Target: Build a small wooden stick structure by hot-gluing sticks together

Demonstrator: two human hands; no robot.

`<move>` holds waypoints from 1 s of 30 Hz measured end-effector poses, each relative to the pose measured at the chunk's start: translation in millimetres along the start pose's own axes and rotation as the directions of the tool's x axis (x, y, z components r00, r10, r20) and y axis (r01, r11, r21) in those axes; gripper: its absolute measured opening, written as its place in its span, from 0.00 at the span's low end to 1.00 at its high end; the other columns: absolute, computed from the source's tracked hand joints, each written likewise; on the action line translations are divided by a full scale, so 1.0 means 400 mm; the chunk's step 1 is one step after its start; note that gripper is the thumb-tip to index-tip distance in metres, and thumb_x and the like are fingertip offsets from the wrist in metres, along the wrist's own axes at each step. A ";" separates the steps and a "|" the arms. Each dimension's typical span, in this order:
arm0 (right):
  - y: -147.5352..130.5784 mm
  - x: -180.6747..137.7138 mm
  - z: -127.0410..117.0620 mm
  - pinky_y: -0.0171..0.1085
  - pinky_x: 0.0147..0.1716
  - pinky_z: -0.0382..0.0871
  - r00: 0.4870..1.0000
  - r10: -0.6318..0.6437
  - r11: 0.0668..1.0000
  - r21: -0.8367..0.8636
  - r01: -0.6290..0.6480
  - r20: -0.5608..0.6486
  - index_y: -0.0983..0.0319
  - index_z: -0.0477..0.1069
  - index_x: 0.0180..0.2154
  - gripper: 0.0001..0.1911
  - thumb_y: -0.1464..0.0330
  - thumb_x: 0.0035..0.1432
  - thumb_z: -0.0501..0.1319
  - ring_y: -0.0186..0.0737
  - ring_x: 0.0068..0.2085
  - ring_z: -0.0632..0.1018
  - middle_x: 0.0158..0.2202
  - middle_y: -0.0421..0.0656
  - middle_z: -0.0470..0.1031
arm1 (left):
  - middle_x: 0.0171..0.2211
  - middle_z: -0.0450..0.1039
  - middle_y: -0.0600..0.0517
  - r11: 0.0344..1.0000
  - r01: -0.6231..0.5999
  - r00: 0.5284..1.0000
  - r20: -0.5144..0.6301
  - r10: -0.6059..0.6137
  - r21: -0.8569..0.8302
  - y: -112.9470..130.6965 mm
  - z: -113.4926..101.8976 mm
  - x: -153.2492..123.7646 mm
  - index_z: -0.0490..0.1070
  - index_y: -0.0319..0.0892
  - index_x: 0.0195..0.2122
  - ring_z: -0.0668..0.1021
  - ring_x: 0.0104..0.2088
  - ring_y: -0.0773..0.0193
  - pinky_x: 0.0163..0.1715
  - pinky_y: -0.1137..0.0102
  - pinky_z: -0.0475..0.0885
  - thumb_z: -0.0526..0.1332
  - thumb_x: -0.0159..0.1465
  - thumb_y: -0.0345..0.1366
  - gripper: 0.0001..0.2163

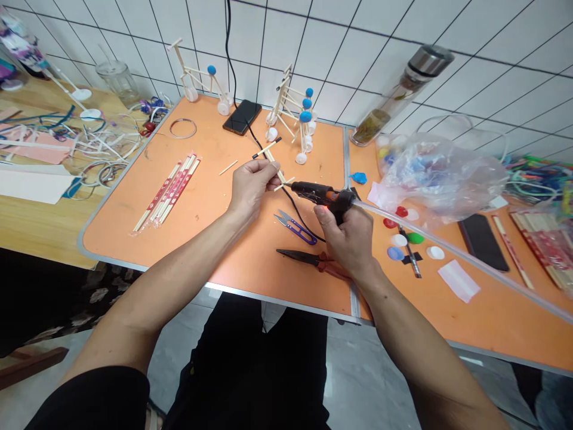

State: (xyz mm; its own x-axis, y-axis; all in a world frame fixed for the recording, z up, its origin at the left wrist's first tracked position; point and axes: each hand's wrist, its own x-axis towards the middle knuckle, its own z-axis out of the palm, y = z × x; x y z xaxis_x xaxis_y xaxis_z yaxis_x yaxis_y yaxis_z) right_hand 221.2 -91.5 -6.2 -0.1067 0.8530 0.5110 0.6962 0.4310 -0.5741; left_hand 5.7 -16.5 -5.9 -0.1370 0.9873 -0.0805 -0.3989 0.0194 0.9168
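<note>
Some sticks (282,177) pt. hidden by L grip (253,186); glue gun (320,193) by R grip (353,239).

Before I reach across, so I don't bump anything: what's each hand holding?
Left hand: closed, pinching thin light-coloured sticks.
Right hand: closed, gripping the black glue gun, nozzle toward the sticks.

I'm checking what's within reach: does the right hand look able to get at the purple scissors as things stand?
Probably not: the right hand holds the glue gun, though the purple scissors lie close by.
</note>
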 end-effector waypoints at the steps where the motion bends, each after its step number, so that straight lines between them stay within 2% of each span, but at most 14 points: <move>1: -0.001 0.000 0.000 0.45 0.40 0.73 1.000 0.004 1.000 -0.003 -0.004 0.001 0.60 0.82 0.41 0.19 0.52 0.76 0.64 0.48 0.35 0.78 0.28 0.40 0.68 | 0.24 0.76 0.55 1.000 0.000 1.000 -0.002 0.000 -0.001 0.000 0.000 0.000 0.80 0.42 0.28 0.77 0.25 0.72 0.30 0.75 0.75 0.70 0.73 0.28 0.13; 5: -0.001 0.000 -0.001 0.45 0.41 0.72 1.000 0.010 1.000 0.011 -0.010 0.004 0.59 0.80 0.38 0.19 0.52 0.75 0.64 0.48 0.36 0.78 0.27 0.40 0.67 | 0.25 0.77 0.55 1.000 -0.001 1.000 0.002 0.001 0.002 -0.003 -0.001 0.001 0.80 0.42 0.29 0.77 0.25 0.72 0.31 0.75 0.75 0.71 0.72 0.29 0.13; 15: -0.001 -0.001 0.000 0.45 0.40 0.72 1.000 0.013 1.000 -0.013 -0.013 0.006 0.60 0.81 0.41 0.19 0.52 0.75 0.64 0.48 0.35 0.77 0.28 0.40 0.69 | 0.25 0.77 0.55 1.000 0.005 1.000 0.000 -0.005 -0.002 0.003 -0.002 -0.003 0.80 0.42 0.29 0.78 0.26 0.71 0.31 0.75 0.75 0.73 0.71 0.29 0.11; 22: 0.000 0.002 -0.002 0.46 0.38 0.70 0.999 0.038 0.999 -0.013 -0.038 -0.014 0.56 0.73 0.35 0.21 0.48 0.74 0.64 0.48 0.34 0.76 0.27 0.40 0.69 | 0.25 0.78 0.55 1.000 0.019 0.999 -0.027 -0.018 0.017 0.008 0.003 -0.007 0.80 0.42 0.29 0.78 0.25 0.72 0.31 0.76 0.75 0.73 0.71 0.30 0.12; 30: -0.002 0.003 -0.004 0.45 0.37 0.70 0.999 0.044 0.999 -0.018 -0.044 -0.018 0.57 0.75 0.36 0.24 0.44 0.75 0.62 0.48 0.34 0.76 0.27 0.41 0.70 | 0.26 0.78 0.55 0.999 0.026 0.999 -0.022 -0.025 0.023 0.011 0.003 -0.008 0.79 0.42 0.28 0.78 0.25 0.72 0.32 0.75 0.74 0.74 0.71 0.30 0.13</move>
State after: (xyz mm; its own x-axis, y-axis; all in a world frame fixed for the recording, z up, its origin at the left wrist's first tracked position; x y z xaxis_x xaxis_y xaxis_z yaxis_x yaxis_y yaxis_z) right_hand 221.7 -91.0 -4.1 -0.0633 0.8658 0.4964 0.7127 0.3874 -0.5848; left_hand 5.7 -19.5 -1.2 -0.1470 0.9828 -0.1121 -0.3810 0.0483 0.9233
